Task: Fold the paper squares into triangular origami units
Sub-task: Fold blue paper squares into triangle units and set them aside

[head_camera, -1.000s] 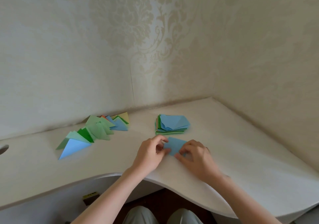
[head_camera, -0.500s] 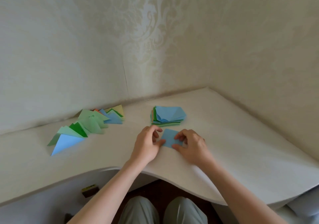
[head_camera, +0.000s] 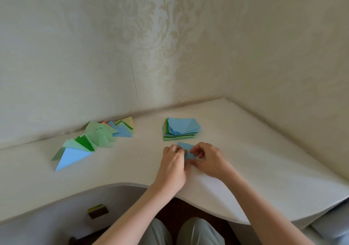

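Observation:
A small light blue paper square lies on the white table between my hands, mostly covered by them. My left hand pinches its left side with curled fingers. My right hand pinches its right side, thumb under the fingertips. Just behind it sits a stack of paper squares, blue on top, green and orange below. To the left lie several folded triangular units in green, blue and yellow.
The table meets patterned walls at the back and right, forming a corner. Its front edge curves inward above my knees. A small brown and yellow object lies on the floor below the table.
My hands have drawn closer together over the blue paper, covering more of it. The camera has tilted, so everything sits slightly differently in view.

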Available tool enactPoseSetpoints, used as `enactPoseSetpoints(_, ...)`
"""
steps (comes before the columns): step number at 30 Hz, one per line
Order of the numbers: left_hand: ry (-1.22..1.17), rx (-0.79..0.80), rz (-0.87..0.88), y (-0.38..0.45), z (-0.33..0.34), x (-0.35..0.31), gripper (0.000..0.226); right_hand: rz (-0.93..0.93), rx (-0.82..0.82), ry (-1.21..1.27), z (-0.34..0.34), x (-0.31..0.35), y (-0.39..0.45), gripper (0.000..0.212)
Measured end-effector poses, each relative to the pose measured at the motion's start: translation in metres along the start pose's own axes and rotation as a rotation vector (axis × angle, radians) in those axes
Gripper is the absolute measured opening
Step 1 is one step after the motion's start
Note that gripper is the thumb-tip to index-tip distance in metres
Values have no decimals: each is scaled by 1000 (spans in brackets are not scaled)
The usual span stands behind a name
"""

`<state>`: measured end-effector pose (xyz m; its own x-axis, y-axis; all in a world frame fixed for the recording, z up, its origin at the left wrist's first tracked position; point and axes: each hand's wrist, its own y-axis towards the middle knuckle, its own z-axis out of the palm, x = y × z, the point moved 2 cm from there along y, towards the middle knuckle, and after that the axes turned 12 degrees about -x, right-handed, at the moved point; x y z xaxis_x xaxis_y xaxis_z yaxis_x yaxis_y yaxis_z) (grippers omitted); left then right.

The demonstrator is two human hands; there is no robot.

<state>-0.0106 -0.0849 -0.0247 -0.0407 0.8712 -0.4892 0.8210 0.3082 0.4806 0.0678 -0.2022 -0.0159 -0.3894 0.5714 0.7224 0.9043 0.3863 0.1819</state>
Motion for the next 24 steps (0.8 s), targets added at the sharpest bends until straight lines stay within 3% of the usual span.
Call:
enactPoseSetpoints(5, 31, -34, 22, 1, -1, 2, 59, -106, -117, -75, -18, 3, 5, 54)
enactPoseSetpoints(9, 75, -116, 27, 3, 0, 1, 58, -160, 2, -240, -16, 9, 4, 71)
enactPoseSetpoints(13, 48, -125, 91, 3, -3, 1, 39, -180, -21, -211, -11, 11, 1, 60)
enactPoseSetpoints(18, -38, 26, 244, 2, -26, 21, 21, -306, -56, -189, -12, 16, -2, 29)
enactPoseSetpoints(24, -10, -22, 178, 3, -44, 55, 11, -324, -73, -218, 5, 18, -1, 18)
